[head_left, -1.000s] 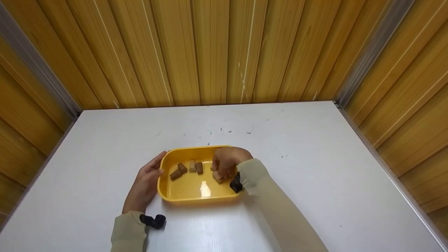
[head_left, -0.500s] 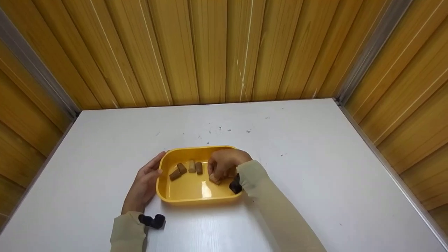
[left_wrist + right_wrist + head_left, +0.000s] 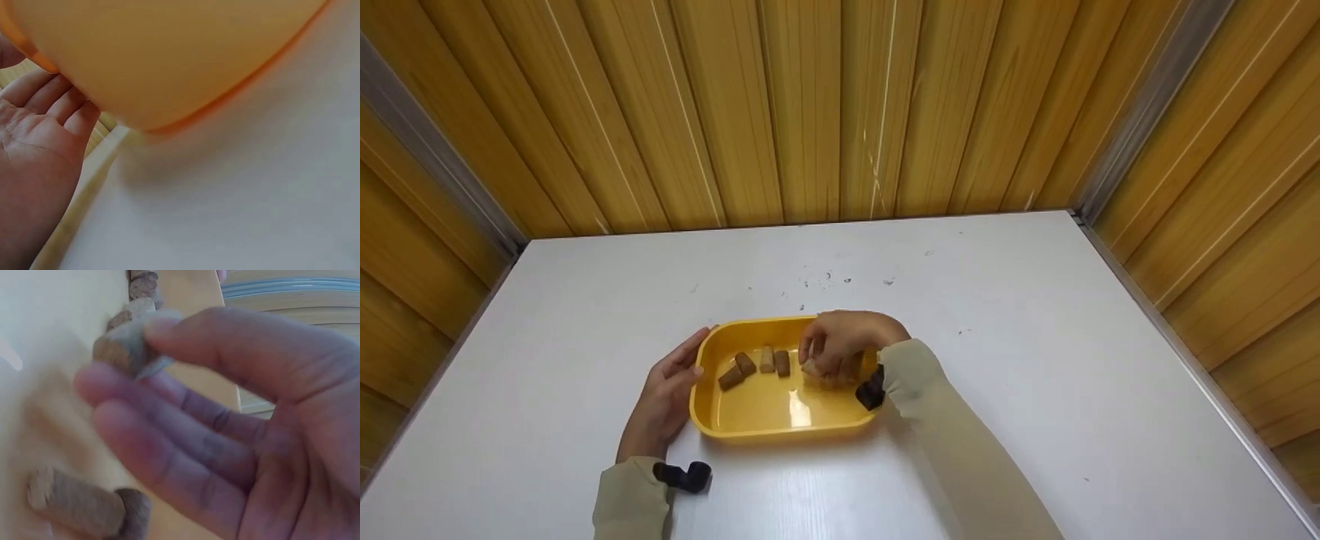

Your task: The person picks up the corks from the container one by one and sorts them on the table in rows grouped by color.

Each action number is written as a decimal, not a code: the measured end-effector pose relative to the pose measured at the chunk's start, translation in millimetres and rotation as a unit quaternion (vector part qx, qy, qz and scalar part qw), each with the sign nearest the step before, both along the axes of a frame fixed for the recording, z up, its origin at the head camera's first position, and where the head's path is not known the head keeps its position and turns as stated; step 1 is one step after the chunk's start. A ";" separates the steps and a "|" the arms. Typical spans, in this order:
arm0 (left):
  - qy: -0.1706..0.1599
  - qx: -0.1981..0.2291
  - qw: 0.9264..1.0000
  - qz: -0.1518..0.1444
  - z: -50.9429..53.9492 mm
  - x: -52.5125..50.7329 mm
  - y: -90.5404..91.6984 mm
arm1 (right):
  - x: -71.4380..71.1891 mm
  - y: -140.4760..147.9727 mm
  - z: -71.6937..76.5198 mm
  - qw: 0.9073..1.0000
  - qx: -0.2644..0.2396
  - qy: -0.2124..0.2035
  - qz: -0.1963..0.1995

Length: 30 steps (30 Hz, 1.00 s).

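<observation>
A yellow plastic tray [image 3: 787, 433] stands on the white table, with several small brown and tan corks inside. My left hand [image 3: 664, 394] holds its left end, thumb at the rim and fingers behind the outer wall [image 3: 185, 67]. Over the right half of the tray, my right hand [image 3: 851, 339] pinches a tan cork [image 3: 121, 347] between thumb and fingertips. To the left of that hand lie two brown corks, a tan cork [image 3: 767, 358] and another brown cork [image 3: 782, 364]. Below the right hand, two more corks [image 3: 81, 500] show only in the right wrist view.
The white table [image 3: 1020, 337] has small dark marks beyond the tray. Wood-grain panels [image 3: 810, 112] with grey corner posts enclose the back and sides. Black wrist cameras sit on both wrists; the right one [image 3: 871, 390] overhangs the tray's right end.
My right hand has moved a little left and away from me, with a tan cork now pinched at its fingertips. The left hand stays at the tray's end.
</observation>
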State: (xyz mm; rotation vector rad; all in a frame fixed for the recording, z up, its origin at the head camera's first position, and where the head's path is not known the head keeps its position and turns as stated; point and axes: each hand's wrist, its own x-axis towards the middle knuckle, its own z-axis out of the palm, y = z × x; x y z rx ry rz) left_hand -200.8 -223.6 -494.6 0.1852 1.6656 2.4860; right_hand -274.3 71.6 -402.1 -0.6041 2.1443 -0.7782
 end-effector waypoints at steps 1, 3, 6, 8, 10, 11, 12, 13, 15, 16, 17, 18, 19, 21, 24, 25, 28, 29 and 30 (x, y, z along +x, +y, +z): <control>0.001 -0.003 1.000 0.000 0.3 0.3 -0.3 | -0.3 1.5 1.6 1.000 -0.006 0.003 0.005; 0.000 -0.005 1.000 0.003 0.7 1.0 -1.2 | -1.2 5.2 4.0 0.999 -0.022 0.016 0.019; 0.003 -0.010 1.000 0.005 1.0 2.1 -1.7 | -2.2 11.3 7.1 0.997 -0.040 0.050 0.042; 0.005 -0.012 1.000 0.008 0.6 2.4 -1.9 | -2.6 15.6 8.5 0.995 -0.048 0.073 0.054; 0.008 -0.015 1.000 0.008 0.2 2.5 -1.6 | -3.0 19.9 9.6 0.992 -0.057 0.097 0.063; 0.010 -0.015 1.000 0.008 0.1 2.4 -1.3 | -3.0 22.3 10.2 0.991 -0.061 0.105 0.065; 0.010 -0.014 1.000 0.008 -0.2 2.3 -1.1 | -3.0 24.8 10.9 0.990 -0.067 0.108 0.063; 0.010 -0.013 1.000 0.009 -0.4 2.0 -0.8 | -3.0 27.3 11.6 0.989 -0.072 0.110 0.059; 0.010 -0.010 1.000 0.010 -1.0 1.4 -0.2 | -2.8 32.4 13.9 0.989 -0.079 0.113 0.048; 0.011 -0.008 1.000 0.011 -1.2 1.1 0.0 | -2.7 34.9 15.0 0.990 -0.081 0.112 0.041; 0.012 -0.008 1.000 0.012 -1.3 0.9 0.3 | -2.3 37.4 16.2 0.990 -0.085 0.107 0.032; 0.012 -0.008 1.000 0.013 -1.5 0.7 0.5 | -1.9 39.9 17.3 0.990 -0.090 0.103 0.024; 0.013 -0.009 1.000 0.014 -1.4 0.5 0.7 | -1.5 42.5 18.2 0.990 -0.095 0.102 0.020; 0.017 -0.015 1.000 0.015 -1.3 0.5 0.9 | -0.9 47.5 19.6 0.989 -0.105 0.107 0.012; 0.020 -0.024 0.999 0.017 -0.6 0.9 0.8 | 0.1 54.5 20.7 0.984 -0.126 0.123 0.008; 0.021 -0.025 0.999 0.018 -0.6 1.0 0.7 | 0.2 56.6 20.7 0.982 -0.131 0.132 0.008; 0.022 -0.028 0.999 0.020 -0.4 1.1 0.5 | 0.0 63.6 20.1 0.976 -0.150 0.156 0.000; 0.022 -0.028 0.999 0.021 -0.4 0.9 0.5 | -0.3 66.2 19.4 0.974 -0.158 0.161 -0.005; 0.022 -0.028 0.999 0.022 -0.4 0.8 0.5 | -0.7 69.0 18.5 0.972 -0.165 0.167 -0.011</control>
